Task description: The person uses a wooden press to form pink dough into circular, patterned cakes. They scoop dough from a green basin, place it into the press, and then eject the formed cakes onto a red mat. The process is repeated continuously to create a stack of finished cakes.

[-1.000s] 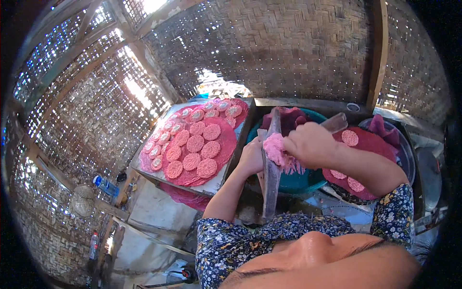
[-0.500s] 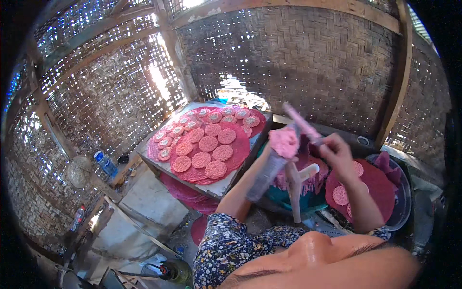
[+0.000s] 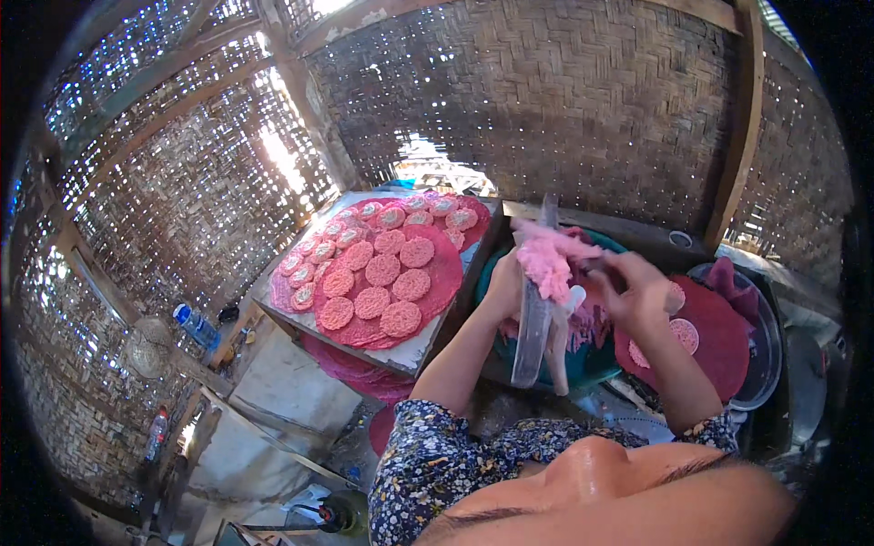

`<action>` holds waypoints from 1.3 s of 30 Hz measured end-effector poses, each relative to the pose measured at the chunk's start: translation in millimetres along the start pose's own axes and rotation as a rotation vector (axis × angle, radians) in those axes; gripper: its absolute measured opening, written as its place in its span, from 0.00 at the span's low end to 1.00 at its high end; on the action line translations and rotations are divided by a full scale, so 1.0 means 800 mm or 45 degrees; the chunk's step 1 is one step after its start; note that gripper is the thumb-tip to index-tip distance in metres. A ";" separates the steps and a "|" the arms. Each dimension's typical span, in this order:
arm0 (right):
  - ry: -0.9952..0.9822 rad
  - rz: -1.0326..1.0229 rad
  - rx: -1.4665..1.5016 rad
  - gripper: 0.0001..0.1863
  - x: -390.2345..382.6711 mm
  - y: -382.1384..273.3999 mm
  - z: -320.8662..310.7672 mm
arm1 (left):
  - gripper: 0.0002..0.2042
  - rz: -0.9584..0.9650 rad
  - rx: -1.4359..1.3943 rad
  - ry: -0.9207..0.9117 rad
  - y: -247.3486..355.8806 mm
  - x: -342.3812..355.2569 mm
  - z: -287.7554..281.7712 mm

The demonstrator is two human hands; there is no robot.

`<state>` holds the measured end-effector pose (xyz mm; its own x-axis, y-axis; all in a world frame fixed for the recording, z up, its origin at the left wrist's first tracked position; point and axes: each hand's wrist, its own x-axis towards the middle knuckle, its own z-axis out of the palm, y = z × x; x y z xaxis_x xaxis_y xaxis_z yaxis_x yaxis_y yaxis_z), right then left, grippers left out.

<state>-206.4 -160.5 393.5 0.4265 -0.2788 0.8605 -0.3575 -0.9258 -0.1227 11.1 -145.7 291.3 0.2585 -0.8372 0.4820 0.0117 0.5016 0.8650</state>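
Toward the teal basin's (image 3: 587, 366) left edge, pink dough (image 3: 546, 271) lies left of the right hand (image 3: 643, 293), fingers clamped on a slanting stick (image 3: 559, 240), the left hand's (image 3: 503, 288) grip hidden.

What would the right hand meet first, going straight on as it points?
Probably the rough pink doughy lump at the long, flat grey bar, leftward of the right hand; depth between them is unclear.

A soft, ragged pink dough (image 3: 546, 267) clung to a long grey wooden piece (image 3: 531, 344), right of the left hand (image 3: 503, 287), whose fingers were partly hidden. A blurred, pink-smeared stick (image 3: 557, 238) slanted up-left from the right hand's (image 3: 645, 289) fingertips.
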 end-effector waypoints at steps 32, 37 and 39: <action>-0.915 1.647 1.414 0.27 -0.110 -0.004 0.035 | 0.15 0.263 -0.936 0.050 0.094 -0.042 -0.109; -1.032 1.545 2.583 0.49 -0.051 -0.117 -0.002 | 0.15 0.507 -1.232 -0.373 0.107 -0.033 -0.029; -1.030 1.512 3.008 0.54 -0.050 -0.116 -0.020 | 0.23 0.640 -1.291 -0.733 0.105 -0.013 0.006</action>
<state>-203.3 -59.4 378.4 0.9980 -0.0414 0.0483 0.0598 0.8684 -0.4922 4.6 -95.9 360.1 -0.0032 -0.3522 0.9359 0.8317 0.5187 0.1980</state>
